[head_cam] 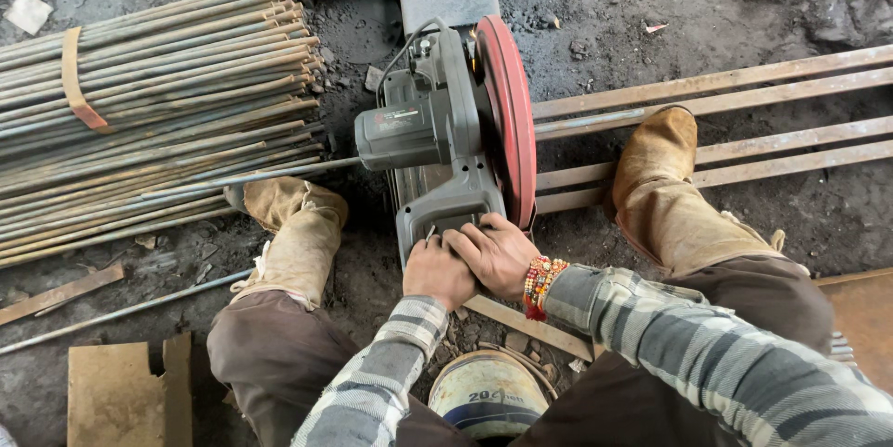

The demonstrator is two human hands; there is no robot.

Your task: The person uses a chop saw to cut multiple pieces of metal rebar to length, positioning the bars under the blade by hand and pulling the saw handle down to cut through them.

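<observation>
Hands: left hand (437, 272) and right hand (495, 255) lay curled over the chop saw (437, 145) handle
Around: rod bundle (158, 103) left; flat bars (744, 121) right; rubble underfoot

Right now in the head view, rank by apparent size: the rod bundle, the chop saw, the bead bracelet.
1. Rod bundle, largest.
2. Chop saw, which both hands rest on, left hand and right hand.
3. Bead bracelet, smallest.

Metal workshop: chop saw (456, 140), steel rods (158, 121).
</observation>
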